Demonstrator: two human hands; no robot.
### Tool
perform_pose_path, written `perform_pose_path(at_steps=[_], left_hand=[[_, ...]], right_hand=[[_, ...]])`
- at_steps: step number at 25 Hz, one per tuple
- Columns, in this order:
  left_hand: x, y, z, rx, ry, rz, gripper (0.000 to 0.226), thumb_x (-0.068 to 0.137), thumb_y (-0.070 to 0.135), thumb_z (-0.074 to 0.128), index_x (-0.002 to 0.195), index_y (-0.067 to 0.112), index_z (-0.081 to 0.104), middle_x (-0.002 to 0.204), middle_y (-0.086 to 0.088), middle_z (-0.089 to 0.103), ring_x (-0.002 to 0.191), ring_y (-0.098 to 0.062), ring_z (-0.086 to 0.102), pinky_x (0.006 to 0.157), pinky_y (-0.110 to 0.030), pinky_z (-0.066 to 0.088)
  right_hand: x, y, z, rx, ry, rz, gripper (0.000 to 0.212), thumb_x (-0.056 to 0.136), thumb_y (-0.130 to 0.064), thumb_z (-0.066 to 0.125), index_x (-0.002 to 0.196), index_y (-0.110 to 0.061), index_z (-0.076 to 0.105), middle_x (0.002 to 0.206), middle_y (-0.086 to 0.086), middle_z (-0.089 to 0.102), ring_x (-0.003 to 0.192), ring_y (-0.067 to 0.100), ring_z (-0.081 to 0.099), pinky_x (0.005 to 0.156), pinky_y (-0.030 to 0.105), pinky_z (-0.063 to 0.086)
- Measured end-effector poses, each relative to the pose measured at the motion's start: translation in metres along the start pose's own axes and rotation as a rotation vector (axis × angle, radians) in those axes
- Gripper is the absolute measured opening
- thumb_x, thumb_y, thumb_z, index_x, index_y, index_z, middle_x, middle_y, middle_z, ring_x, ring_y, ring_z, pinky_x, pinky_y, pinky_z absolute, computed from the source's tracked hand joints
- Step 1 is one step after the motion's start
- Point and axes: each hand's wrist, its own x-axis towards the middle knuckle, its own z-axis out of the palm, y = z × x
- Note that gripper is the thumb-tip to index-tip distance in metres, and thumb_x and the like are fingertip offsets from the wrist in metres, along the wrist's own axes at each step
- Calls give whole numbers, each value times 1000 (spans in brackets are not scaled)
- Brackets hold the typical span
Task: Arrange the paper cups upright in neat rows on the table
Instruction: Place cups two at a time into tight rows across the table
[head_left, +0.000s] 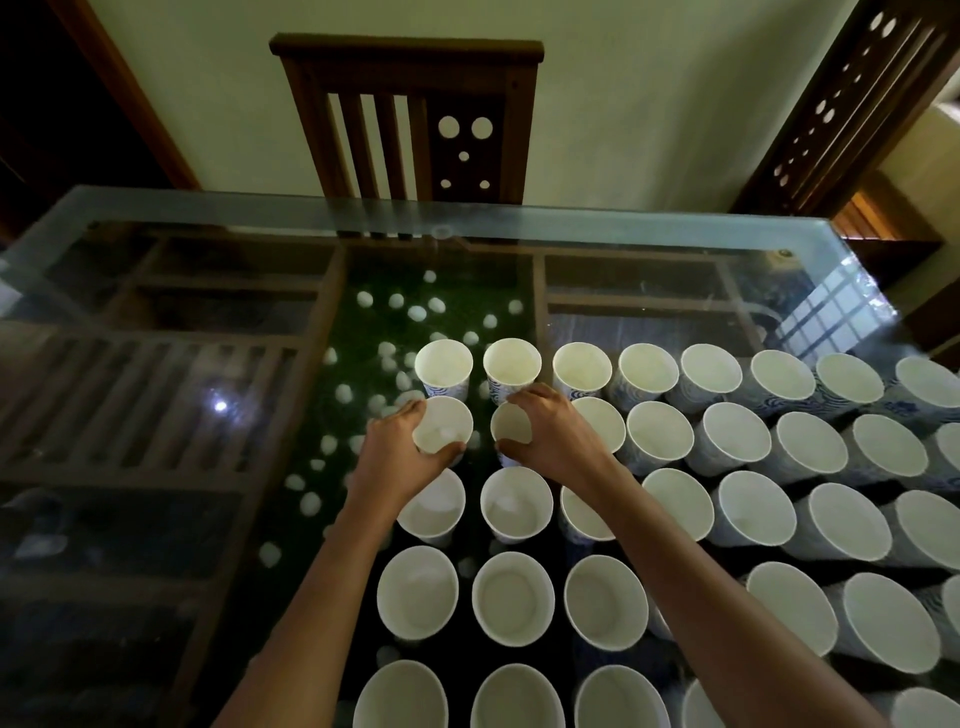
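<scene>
Several white paper cups with blue patterns stand upright in rows across the right half of the glass table (171, 218). My left hand (397, 449) grips the rim of the leftmost cup in the second row (444, 423). My right hand (550, 434) grips the cup beside it (511, 426), fingers over its far rim and thumb on the near rim. The back row begins with a cup (444, 364) just beyond my left hand. Closer rows run toward me under my forearms.
A dark wooden chair (408, 111) stands behind the table's far edge. Under the glass, a wooden frame (156, 395) and a green panel with white pebbles (415, 312) show through. The table's left half carries no cups. A carved wooden screen (841, 104) stands at the right.
</scene>
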Motion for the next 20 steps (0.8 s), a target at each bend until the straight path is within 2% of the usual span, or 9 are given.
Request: perform_pose_path(at_steps=[3,7,11,14,20], left_hand=[[-3,0,-5,-29,10,10,68,71,46,72,127,12,53,120,-7,62,106,-27,57,86,-38,50],[-27,3,-16,-90,47,13,61,73,36,74,125,9,57,124,-7,60,111,-24,57,89,-27,41],[-66,6,-17,-78,28,56,37,70,36,76,99,14,67,98,-3,69,89,-20,63,75,-23,40],[-78,5,-15,-70,26,56,43,67,32,80,103,13,66,100,-3,68,89,-17,60,75,-22,39],[-79,1,-13,-52,2,49,56,62,39,81,110,14,64,103,-1,68,92,-18,62,78,-31,50]], right_hand=[[-4,-3,-3,31,45,-24,59,74,-20,76,126,-5,52,132,14,52,116,33,50,92,43,45],[-29,-11,-5,51,66,-19,57,76,-21,75,126,-3,54,133,14,51,119,32,49,97,37,39],[-61,-21,6,34,-20,-7,62,79,-25,72,134,-10,47,141,9,43,127,28,40,101,35,37],[-69,-26,14,12,-40,3,64,79,-30,71,135,-12,45,142,7,41,128,27,38,101,37,37],[-71,-28,21,-11,-39,-8,63,77,-29,73,133,-10,48,137,9,46,124,28,42,97,37,40]])
